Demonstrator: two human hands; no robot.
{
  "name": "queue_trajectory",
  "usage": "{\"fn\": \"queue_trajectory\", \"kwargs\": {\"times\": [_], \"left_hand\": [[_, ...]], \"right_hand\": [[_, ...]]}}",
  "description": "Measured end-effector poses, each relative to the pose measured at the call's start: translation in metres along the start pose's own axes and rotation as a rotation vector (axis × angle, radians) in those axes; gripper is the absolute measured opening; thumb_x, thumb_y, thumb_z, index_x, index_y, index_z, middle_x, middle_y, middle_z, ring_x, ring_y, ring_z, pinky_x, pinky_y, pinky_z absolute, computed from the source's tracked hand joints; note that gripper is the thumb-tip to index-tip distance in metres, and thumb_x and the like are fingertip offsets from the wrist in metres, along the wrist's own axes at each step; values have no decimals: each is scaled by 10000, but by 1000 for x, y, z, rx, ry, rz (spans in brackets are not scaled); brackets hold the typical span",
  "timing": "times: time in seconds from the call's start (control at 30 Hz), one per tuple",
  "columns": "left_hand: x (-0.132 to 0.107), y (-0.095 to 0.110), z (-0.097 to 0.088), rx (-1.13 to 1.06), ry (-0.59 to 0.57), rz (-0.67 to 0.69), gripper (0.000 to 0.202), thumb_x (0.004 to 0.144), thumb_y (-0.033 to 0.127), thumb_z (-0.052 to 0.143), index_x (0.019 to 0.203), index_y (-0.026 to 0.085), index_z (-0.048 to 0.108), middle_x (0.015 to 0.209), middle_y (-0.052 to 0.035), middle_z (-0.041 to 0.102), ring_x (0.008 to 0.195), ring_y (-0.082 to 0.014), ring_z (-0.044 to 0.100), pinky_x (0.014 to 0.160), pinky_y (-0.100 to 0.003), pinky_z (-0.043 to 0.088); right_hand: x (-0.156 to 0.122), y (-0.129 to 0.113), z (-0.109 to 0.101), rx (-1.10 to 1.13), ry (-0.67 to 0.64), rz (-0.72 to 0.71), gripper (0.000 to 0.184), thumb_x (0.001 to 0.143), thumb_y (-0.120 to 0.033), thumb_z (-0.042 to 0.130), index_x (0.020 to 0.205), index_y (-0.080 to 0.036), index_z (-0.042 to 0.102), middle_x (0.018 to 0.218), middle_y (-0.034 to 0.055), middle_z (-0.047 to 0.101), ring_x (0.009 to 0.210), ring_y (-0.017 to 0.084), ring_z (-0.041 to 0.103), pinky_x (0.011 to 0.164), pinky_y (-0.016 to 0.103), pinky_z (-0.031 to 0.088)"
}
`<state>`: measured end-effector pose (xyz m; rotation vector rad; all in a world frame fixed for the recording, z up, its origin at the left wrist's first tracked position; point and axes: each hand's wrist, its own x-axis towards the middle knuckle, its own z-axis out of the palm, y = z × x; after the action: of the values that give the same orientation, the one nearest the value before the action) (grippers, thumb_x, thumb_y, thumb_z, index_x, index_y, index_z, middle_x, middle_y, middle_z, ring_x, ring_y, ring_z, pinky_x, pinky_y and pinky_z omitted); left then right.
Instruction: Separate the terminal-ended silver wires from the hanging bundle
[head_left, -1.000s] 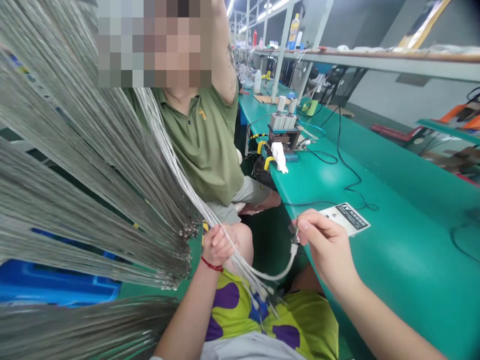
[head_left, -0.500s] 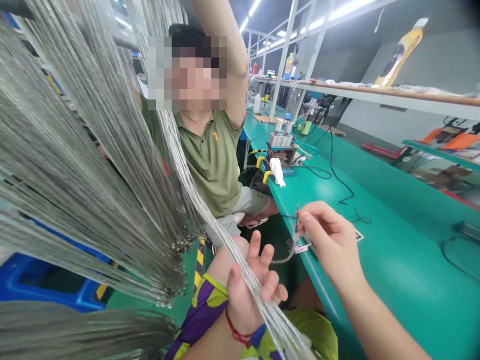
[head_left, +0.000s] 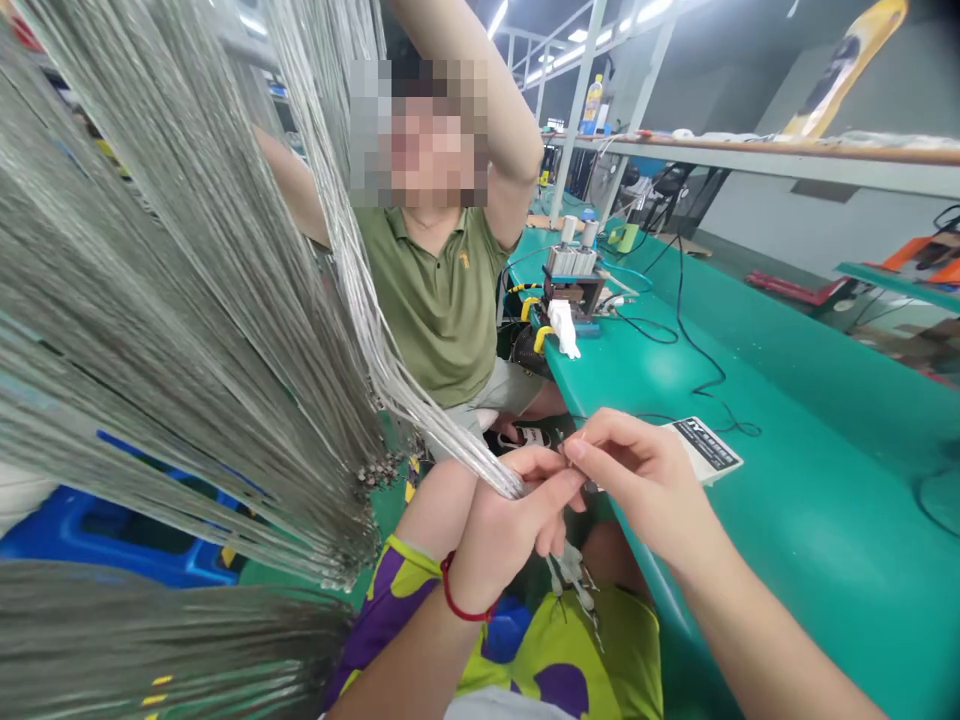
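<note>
My left hand [head_left: 504,528], with a red string at the wrist, is closed around a thin bundle of silvery cables [head_left: 420,410] that slopes down from the upper left. Their white connector ends [head_left: 571,575] dangle below the hand over my lap. My right hand [head_left: 637,478] meets the left at the fingertips and pinches one of the cable ends there. Both hands hover just off the near edge of the green bench [head_left: 750,520].
Large hanging sheaves of silvery cables [head_left: 165,330] fill the left. A person in a green shirt [head_left: 442,300] sits opposite, arms raised. On the bench stand a small press fixture [head_left: 574,285], black leads [head_left: 697,360] and a printed card [head_left: 709,448]. A blue bin [head_left: 97,530] lies low left.
My left hand, open half a second ago, has closed around the cable bundle. My right hand moved left to meet it. The view shifted slightly.
</note>
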<state>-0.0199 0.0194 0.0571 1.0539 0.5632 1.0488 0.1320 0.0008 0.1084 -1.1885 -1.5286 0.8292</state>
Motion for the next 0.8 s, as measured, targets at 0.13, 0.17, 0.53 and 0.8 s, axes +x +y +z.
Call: {"fn": "queue_trajectory", "kwargs": {"times": [0.13, 0.17, 0.53, 0.8], "left_hand": [[-11, -4, -5, 37, 28, -31, 292, 894, 390, 792, 805, 183, 606, 662, 15, 697, 315, -24, 385, 332, -171, 354], [-14, -5, -6, 29, 38, -39, 291, 897, 387, 790, 808, 188, 597, 675, 17, 702, 315, -19, 378, 331, -167, 343], [-7, -12, -9, -46, 76, -26, 302, 886, 409, 807, 817, 179, 623, 680, 38, 651, 358, -9, 346, 363, -171, 298], [-8, -15, -18, -43, 14, -94, 264, 923, 380, 764, 823, 167, 645, 672, 33, 610, 411, -26, 367, 425, -197, 335]], "right_hand": [[-3, -2, -17, -4, 25, 45, 326, 946, -380, 715, 688, -211, 611, 662, -9, 536, 642, 150, 452, 577, 304, 343], [-4, -2, -22, 15, 97, 34, 318, 954, -385, 709, 704, -216, 608, 662, -13, 516, 636, 147, 433, 567, 302, 328], [-10, 20, 8, 326, -82, 264, 251, 793, -411, 863, 890, -231, 717, 819, 12, 673, 701, 172, 609, 649, 316, 493], [-9, 30, 15, 457, -15, 285, 240, 754, -370, 898, 714, -213, 721, 676, 2, 701, 644, 163, 642, 616, 294, 515]]}}
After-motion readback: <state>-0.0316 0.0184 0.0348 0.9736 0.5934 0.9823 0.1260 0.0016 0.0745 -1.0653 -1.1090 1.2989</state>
